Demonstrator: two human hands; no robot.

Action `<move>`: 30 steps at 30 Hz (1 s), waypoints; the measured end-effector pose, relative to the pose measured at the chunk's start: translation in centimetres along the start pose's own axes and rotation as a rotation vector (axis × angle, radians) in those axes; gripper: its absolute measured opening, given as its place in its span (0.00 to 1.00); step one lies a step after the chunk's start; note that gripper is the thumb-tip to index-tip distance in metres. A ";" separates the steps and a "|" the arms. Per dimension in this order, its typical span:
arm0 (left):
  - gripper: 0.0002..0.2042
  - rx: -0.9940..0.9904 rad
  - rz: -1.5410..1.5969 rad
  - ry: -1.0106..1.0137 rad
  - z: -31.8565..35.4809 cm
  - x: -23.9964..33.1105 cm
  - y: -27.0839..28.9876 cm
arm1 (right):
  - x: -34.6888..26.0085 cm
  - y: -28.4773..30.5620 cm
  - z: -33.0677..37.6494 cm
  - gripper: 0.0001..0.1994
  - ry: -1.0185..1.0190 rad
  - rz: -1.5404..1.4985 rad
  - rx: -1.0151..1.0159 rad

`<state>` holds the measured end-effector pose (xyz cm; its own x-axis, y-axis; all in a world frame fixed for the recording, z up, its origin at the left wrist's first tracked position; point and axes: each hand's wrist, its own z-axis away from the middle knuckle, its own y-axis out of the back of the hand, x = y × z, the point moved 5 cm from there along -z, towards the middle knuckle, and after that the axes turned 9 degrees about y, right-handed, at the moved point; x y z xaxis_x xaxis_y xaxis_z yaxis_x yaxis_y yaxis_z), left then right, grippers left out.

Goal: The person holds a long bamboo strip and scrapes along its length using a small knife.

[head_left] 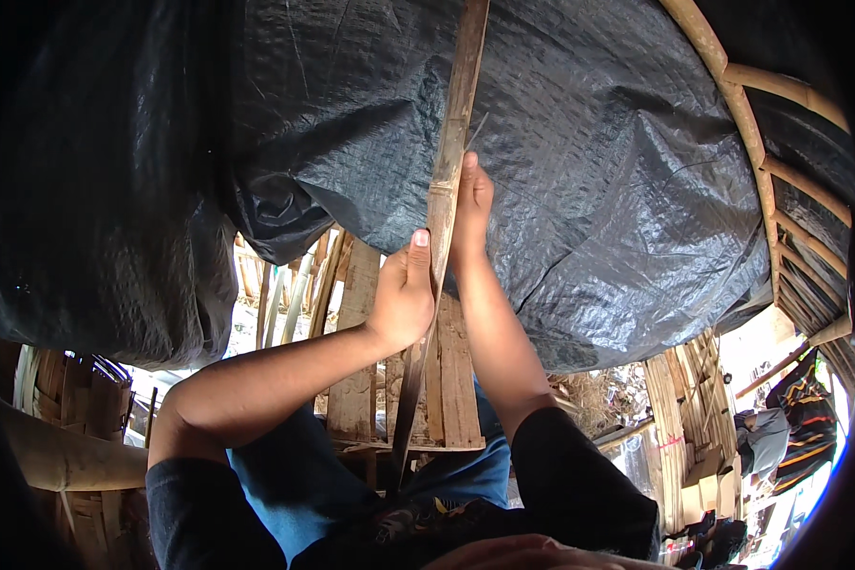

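Note:
A long, thin bamboo strip [454, 133] runs upright through the middle of the view, from my lap up past a black tarpaulin [589, 171]. My left hand [404, 294] grips the strip low down, thumb pointing up along it. My right hand [470, 204] holds the same strip a little higher, fingers wrapped round its far side. Both forearms come up from the lower edge. My blue trousers [294, 475] and dark sleeves show below.
A wooden plank panel [451, 380] stands behind the strip. Bamboo poles [750, 123] frame the roof at right. Bamboo slats and a woven fence [684, 418] lie lower right, where a person in striped clothes [803, 418] stands. A thick bamboo pole [66, 456] is at lower left.

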<state>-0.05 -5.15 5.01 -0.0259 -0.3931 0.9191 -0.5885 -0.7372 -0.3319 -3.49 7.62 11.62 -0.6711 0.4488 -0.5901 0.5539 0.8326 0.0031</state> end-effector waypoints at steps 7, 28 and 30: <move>0.29 0.003 -0.032 0.016 -0.3 -0.6 -0.2 | -2.6 -0.6 -3.8 0.22 0.076 -0.115 -0.060; 0.27 0.025 -0.026 -0.046 -1.0 -0.8 0.0 | 1.7 1.8 4.6 0.23 -0.091 0.033 -0.037; 0.27 0.012 -0.021 -0.016 -0.7 -0.4 -0.3 | 1.1 2.0 3.1 0.22 -0.038 0.091 -0.040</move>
<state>-0.46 -4.36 4.90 -0.0008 -0.3855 0.9227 -0.5794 -0.7519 -0.3146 -1.58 8.81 8.44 -0.5993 0.5113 -0.6159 0.5912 0.8015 0.0901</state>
